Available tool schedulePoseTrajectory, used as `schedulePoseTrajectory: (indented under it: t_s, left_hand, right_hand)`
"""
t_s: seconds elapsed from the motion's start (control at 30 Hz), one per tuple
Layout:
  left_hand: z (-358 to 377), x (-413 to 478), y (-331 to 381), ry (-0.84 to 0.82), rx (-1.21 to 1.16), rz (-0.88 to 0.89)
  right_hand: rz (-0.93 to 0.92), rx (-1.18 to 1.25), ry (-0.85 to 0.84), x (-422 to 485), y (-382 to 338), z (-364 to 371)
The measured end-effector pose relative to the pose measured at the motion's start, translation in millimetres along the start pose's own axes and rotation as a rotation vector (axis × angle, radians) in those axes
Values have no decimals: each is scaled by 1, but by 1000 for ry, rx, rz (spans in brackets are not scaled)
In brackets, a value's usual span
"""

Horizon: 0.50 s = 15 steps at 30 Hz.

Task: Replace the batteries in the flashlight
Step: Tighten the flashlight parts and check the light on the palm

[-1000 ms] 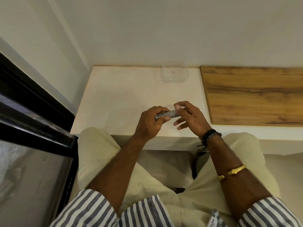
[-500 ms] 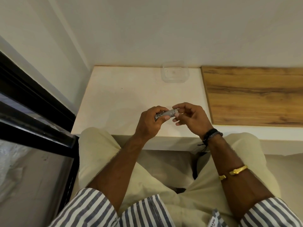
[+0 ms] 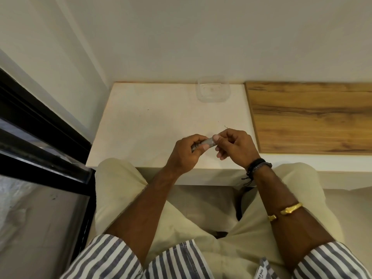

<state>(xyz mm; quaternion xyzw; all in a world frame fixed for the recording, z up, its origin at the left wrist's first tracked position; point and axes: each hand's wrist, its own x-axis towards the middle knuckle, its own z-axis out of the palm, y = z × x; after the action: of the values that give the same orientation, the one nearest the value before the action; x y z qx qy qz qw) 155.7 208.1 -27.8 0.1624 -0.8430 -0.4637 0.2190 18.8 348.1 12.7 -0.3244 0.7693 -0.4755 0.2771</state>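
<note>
Hands meet over the near edge of a white table (image 3: 153, 121). Left hand (image 3: 186, 153) curls around a small grey flashlight (image 3: 208, 142), and right hand (image 3: 234, 144) pinches its right end, apparently the cap, though fingers hide it. Clear plastic container (image 3: 213, 91) sits at the table's far edge, beside a wooden board (image 3: 310, 117).

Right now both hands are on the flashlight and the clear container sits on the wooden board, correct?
Not quite. The left hand and right hand do hold the flashlight, but the clear container stands on the white tabletop, left of the wooden board, as the head view shows.
</note>
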Motion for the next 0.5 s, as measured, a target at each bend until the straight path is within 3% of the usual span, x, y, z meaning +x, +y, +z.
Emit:
schedulePoseTrajectory:
  t_s: [0.17,0.27,0.5]
  left_hand:
    - [1,-2,2,34,39,91]
    - [3,-2,3,36,27,83]
    - [-1,2,8,-24,-109,-84]
  right_hand:
    - [38,-299,133,2,-2,14]
    - [127,-262,218,3,-4,21]
    - [-34,-166,239,0,-3,23]
